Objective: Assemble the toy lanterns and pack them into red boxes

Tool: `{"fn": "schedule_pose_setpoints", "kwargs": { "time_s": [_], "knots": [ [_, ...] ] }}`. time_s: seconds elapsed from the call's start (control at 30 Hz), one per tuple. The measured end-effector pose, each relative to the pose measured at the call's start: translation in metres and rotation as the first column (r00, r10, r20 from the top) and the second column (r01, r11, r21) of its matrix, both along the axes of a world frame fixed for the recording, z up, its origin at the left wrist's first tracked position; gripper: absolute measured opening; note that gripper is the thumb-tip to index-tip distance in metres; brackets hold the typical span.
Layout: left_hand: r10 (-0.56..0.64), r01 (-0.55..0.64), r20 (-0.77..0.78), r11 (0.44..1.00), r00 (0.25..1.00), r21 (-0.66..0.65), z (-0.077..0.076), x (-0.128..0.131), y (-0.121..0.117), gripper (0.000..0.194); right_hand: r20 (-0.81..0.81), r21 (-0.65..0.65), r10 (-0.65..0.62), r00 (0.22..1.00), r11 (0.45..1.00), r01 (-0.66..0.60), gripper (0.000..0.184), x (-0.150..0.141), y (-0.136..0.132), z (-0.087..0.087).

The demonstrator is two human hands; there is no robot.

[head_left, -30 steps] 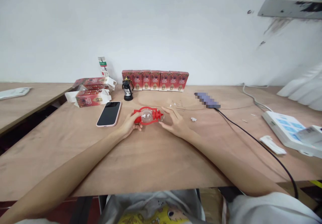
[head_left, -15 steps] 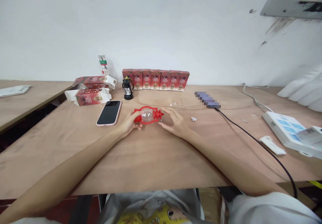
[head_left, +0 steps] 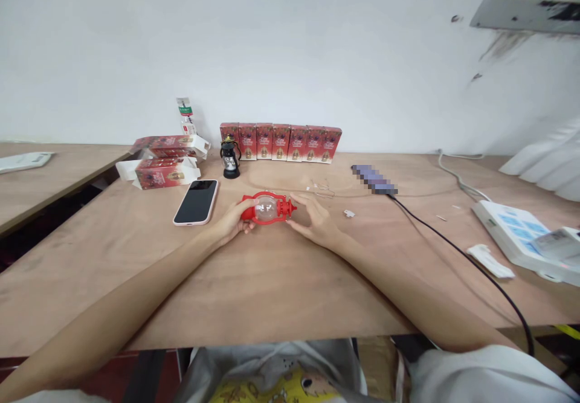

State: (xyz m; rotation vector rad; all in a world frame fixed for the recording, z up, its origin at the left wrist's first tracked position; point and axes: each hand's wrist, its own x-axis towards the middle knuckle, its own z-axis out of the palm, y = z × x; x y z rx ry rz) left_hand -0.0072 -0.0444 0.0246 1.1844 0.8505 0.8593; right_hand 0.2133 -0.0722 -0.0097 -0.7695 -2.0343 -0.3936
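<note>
The left hand (head_left: 235,219) is gripping the red lantern (head_left: 267,208) by its base, and its thumb is lying over the edge of the clear globe; the palm and curled fingers are hiding much of the base. The lantern is lying sideways over the near middle of the table (head_left: 272,294), its top pointing toward the right hand (head_left: 317,222). That hand's thumb and forefinger are standing apart on either side of the top; whether they are pressing on the frame or pinching something thin is staying too small to tell.

Beyond, the black lantern (head_left: 230,164) is standing upright and covering part of the leftmost of seven red boxes (head_left: 281,143). Two opened boxes (head_left: 165,173) are lying to the left, hiding the foot of a packet (head_left: 185,116). Nearer, a phone (head_left: 196,202) is resting face up, its screen showing dark.

Thin bits (head_left: 324,190) are lying past the right hand, too fine to make out, with a white piece (head_left: 348,213) sitting nearby. Pixels are masking an item (head_left: 374,179) at the end of a black cable (head_left: 453,246). The right edge is cutting off a white unit (head_left: 502,225), and the bottom edge is cropping the person's shirt (head_left: 281,385).
</note>
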Motion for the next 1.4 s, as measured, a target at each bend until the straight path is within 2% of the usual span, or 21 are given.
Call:
{"fn": "schedule_pose_setpoints", "kwargs": {
  "time_s": [0.4, 0.63, 1.0, 1.23, 1.4],
  "knots": [
    [-0.009, 0.01, -0.026, 0.999, 1.0, 0.048, 0.0028, 0.0021, -0.0025, 0.033, -0.038, -0.131, 0.044, 0.998, 0.99, -0.049, 0.049, 0.0001, -0.0012, 0.0008],
    [-0.007, 0.008, -0.024, 0.999, 1.0, 0.047, 0.0008, 0.0019, -0.0024, 0.037, -0.027, -0.151, 0.04, 0.999, 0.988, -0.044, 0.047, 0.0008, -0.0023, 0.0019],
    [-0.103, 0.107, -0.047, 0.988, 0.994, 0.111, 0.001, -0.0038, -0.0035, 0.034, -0.006, -0.124, 0.088, 0.996, 0.988, -0.088, 0.039, 0.0042, -0.0027, 0.0047],
    [-0.091, 0.09, 0.005, 0.99, 0.996, 0.105, -0.0007, -0.0039, -0.0037, 0.035, -0.047, -0.186, 0.146, 0.988, 0.971, -0.153, 0.039, 0.0057, 0.0022, 0.0064],
    [-0.133, 0.126, 0.095, 0.989, 0.987, 0.074, -0.0003, -0.0046, -0.0048, 0.036, -0.068, -0.206, 0.126, 0.99, 0.969, -0.137, 0.042, 0.006, 0.0044, 0.0076]
  ]
}}
